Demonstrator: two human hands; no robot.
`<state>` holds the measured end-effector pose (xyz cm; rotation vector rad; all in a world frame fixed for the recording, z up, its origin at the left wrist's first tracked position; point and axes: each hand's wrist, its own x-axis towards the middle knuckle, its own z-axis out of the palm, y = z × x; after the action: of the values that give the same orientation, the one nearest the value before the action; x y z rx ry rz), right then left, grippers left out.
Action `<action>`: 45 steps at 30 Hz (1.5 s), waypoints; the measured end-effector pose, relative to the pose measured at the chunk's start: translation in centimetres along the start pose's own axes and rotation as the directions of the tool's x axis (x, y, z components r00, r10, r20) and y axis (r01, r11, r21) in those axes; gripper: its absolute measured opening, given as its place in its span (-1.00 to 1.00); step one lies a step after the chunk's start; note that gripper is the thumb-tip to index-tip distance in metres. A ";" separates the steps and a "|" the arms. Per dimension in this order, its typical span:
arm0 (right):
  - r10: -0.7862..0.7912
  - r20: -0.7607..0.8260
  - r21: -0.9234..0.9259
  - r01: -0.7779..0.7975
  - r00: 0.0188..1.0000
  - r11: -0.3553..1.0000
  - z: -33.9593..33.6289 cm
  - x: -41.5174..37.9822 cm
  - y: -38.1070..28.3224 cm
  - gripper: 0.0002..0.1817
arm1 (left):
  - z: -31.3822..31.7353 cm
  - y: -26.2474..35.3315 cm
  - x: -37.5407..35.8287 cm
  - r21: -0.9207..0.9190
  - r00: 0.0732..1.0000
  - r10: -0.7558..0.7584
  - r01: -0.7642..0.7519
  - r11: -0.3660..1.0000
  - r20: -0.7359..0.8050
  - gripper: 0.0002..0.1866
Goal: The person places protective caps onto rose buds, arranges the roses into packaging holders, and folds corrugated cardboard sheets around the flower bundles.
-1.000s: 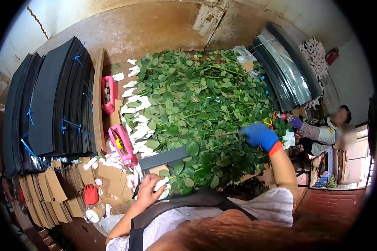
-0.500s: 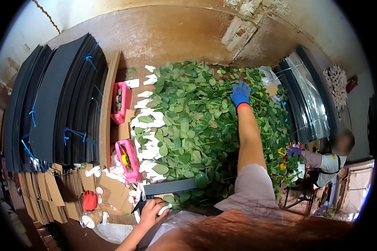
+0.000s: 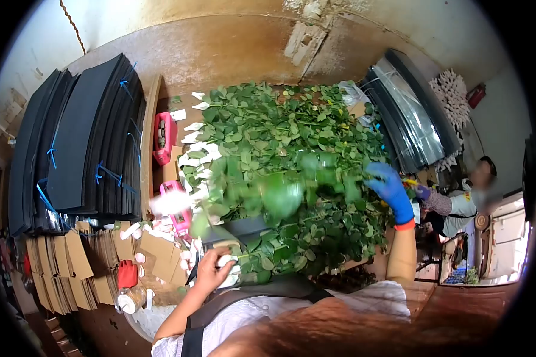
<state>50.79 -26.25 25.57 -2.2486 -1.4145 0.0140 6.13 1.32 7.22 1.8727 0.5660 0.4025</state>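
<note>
My right hand (image 3: 388,187), in a blue glove, closes round the bottom end of a leafy rose stem (image 3: 280,193). That stem is smeared by motion and stretches left above the pile, ending in a blurred white-wrapped head (image 3: 171,203). My bare left hand (image 3: 213,272) curls round a white-wrapped rose head (image 3: 225,260) at the near edge of the table; its stem and leaves lie to the right. Many rose stems (image 3: 250,131) cover the table, their white-wrapped heads (image 3: 193,159) lined up on the left. A dark grey strip (image 3: 238,229) lies between the pile and the nearer stems.
Two pink tape dispensers (image 3: 167,137) stand by a wooden board (image 3: 150,143). Dark sheets (image 3: 83,137) are stacked at left, above folded cardboard (image 3: 53,273). A red glove (image 3: 127,273) lies near a jar (image 3: 131,299). Wrapped sheets (image 3: 408,113) and a co-worker (image 3: 458,202) are at right.
My right hand has drawn back from the far right of the pile towards me, lifting a rose stem. My left hand stays near the front edge at the white-wrapped head.
</note>
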 end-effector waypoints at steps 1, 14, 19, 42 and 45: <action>0.038 0.028 0.046 -0.039 0.999 0.998 -0.5 -2.0 -0.5 -0.67 | 0.2 -0.9 -0.3 -0.065 0.999 -0.041 0.040 0.997 -0.011 -0.54; 0.117 0.300 -0.035 -0.112 0.947 0.993 -1.2 -5.5 -0.3 -0.75 | 1.1 -5.0 -1.3 -0.197 0.997 0.045 -0.056 0.979 -0.060 -0.29; 0.056 0.499 -0.319 0.124 0.865 0.940 0.9 -5.0 3.7 -0.79 | 0.3 -3.8 -0.9 -0.111 0.999 0.048 -0.046 0.993 0.010 -0.26; 0.187 0.558 -0.077 -0.174 0.808 0.982 2.7 9.9 -1.9 -0.38 | -1.9 -0.6 1.0 0.171 0.965 0.024 -0.071 0.983 0.261 -0.46; 0.015 0.281 -0.227 0.052 0.960 0.972 11.0 17.6 5.1 -0.60 | -2.0 0.0 1.1 0.280 0.963 0.053 -0.129 0.951 0.263 -0.41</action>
<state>60.50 -8.81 18.04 -2.5027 -1.6597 0.1770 6.06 3.47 7.93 2.2034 0.3811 0.1371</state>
